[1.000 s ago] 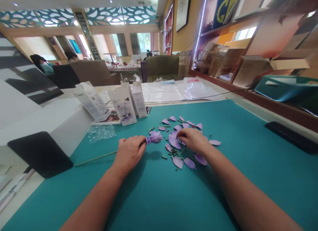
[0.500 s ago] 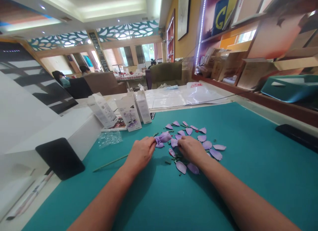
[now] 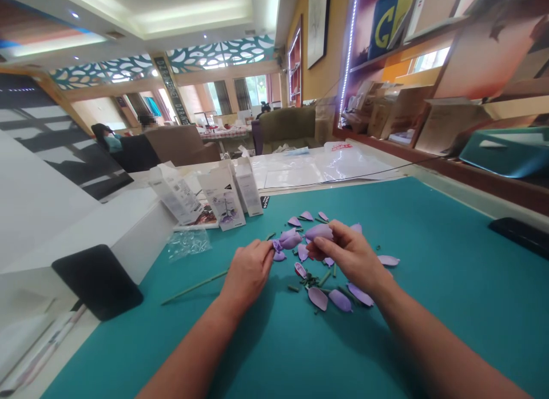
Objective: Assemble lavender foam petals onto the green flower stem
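My left hand grips a thin green stem just under a small lilac foam flower head, which points right. My right hand pinches a lilac foam petal between thumb and fingers, close to the flower head. Several loose lilac petals and short green pieces lie scattered on the teal mat around and below my hands. A pink-edged petal lies near my right hand.
White product boxes and a clear plastic bag lie beyond the mat's left side. A black pad sits at the left edge, and a black bar at the right. A seated person is far back left.
My right hand has lifted a petal off the mat and risen slightly. The flower head and left hand have shifted a little to the right.
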`<state>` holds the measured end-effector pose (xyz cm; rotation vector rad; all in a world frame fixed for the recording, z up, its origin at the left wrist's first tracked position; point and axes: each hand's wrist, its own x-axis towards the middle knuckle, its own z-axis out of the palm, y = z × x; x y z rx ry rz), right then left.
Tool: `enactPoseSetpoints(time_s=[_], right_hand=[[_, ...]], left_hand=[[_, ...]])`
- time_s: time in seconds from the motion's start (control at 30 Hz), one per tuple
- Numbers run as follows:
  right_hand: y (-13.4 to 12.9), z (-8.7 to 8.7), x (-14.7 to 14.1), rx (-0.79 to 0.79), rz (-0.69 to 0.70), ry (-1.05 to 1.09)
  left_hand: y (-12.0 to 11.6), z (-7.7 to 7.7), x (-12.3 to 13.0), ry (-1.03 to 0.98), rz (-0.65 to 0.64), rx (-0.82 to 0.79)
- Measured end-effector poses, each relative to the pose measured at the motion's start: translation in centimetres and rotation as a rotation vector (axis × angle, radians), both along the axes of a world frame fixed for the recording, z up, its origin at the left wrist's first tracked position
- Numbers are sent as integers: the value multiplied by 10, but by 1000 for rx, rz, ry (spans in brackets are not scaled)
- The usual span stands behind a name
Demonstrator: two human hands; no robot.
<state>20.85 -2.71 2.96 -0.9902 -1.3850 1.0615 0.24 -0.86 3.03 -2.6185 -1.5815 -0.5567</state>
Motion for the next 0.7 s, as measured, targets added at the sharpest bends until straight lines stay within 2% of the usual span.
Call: enactPoseSetpoints(time_s=[0.07,0.17,0.23,0.3,0.47,0.7], right_hand=[[-5,1,-4,82,-2,-131],[-9,2,-10,288,-92,-373],[-10,1,-14,380,-146,-447],[-11,-1,-17,370,-164,-443],[-12,-8,-21,213,-193,-418],[-11,-11,-21,314,-254,-573]], left_hand=[[-1,-1,0,24,-3,-3],[-2,-2,1,72,-6,-6],[-2,-4,2,99,-9,1],[-2,-6,3,123,-10,8],[-2,-7,5,158,-6,31],[-4,-7,6,175,7,53]])
